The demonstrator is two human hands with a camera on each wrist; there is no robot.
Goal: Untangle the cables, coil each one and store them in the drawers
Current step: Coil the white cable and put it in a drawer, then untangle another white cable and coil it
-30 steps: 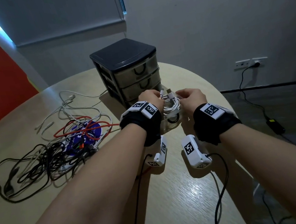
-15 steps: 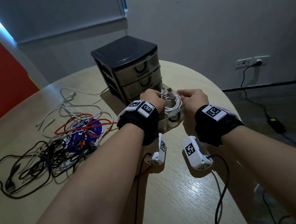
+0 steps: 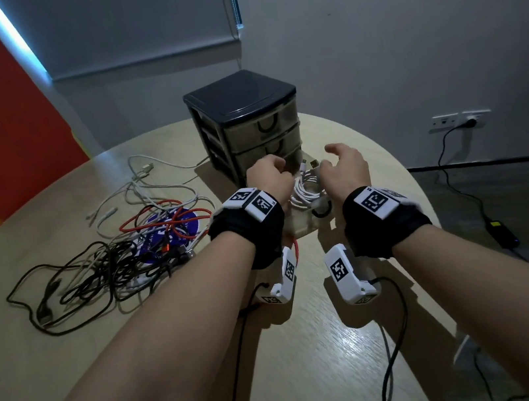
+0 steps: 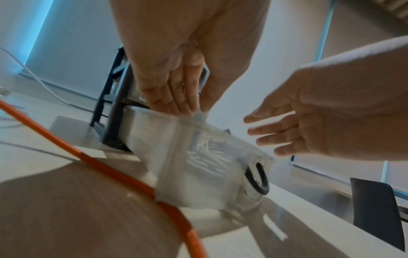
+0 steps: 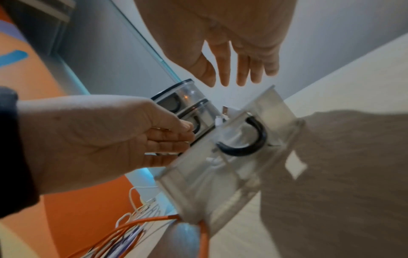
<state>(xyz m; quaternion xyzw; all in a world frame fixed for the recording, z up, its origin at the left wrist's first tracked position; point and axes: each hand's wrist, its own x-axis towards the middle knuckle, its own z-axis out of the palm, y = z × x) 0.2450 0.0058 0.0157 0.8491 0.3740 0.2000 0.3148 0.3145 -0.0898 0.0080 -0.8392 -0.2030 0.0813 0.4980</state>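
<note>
White cable coil (image 3: 305, 190) inside open drawer (image 3: 305, 225)

I see a round, light wooden table (image 3: 332, 356). On it stands a dark drawer unit (image 3: 240, 100) at the far side; its bottom drawer (image 3: 301, 225) is pulled out onto the tabletop. A tangle of cables (image 3: 119, 258) sprawls left, over a purple disc (image 3: 177, 228).
</note>
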